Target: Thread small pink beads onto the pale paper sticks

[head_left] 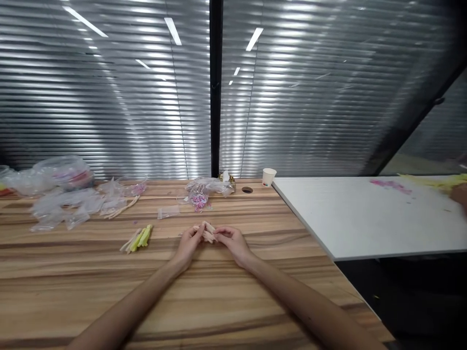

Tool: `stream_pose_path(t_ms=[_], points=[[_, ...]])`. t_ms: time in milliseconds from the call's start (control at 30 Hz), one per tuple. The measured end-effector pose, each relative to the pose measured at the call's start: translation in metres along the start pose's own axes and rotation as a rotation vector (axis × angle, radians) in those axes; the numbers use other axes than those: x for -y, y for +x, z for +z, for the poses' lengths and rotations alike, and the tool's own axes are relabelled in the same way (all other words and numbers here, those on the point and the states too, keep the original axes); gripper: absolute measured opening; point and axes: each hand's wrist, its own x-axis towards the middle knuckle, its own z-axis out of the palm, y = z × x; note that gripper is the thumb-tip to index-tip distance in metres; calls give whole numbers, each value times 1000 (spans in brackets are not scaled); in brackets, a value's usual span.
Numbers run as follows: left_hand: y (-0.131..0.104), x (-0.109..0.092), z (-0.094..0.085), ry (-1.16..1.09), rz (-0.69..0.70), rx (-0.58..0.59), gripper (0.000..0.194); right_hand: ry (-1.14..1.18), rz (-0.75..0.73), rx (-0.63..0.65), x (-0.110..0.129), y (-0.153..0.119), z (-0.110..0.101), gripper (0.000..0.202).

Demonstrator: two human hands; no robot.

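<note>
Well left of the paper cup (269,177) lie clear plastic bags (67,204), and, also left of it but nearer you, a bunch of yellow and cream strips (145,236). Closer to the cup's left, on your side of it, your left hand (188,245) pinches a bundle of pale strips (208,233), whose right side your right hand (235,244) grasps with its fingertips. Right of the cup stretches a white tabletop (365,223).

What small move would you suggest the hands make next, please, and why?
Perhaps gather the pale strips into a neater bunch: the left hand and right hand both pinch them, and they seem slightly spread apart.
</note>
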Motion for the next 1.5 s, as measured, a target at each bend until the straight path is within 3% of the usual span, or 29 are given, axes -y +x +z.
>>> stream_pose_path(t_ms=[233, 467, 733, 933, 1067, 1267, 1500], points=[[1, 0, -3, 35, -15, 137, 42, -62, -30, 41, -2, 1, -3, 18], [3, 5, -9, 17, -24, 222, 42, -305, -193, 85, 6, -6, -2, 25], [6, 11, -16, 144, 26, 228, 30, -463, -247, 116, 12, -8, -4, 20], [4, 7, -13, -30, -44, 143, 30, -506, -231, 156, 15, -11, -1, 22], [1, 2, -8, -95, -37, 144, 25, -592, -312, 151, 17, -15, 1, 25], [-1, -1, -7, 93, 22, 135, 26, -750, -476, 222, 15, -19, 2, 30], [-1, 1, -9, 300, 90, 99, 22, -847, -501, 266, 7, -17, -3, 27]])
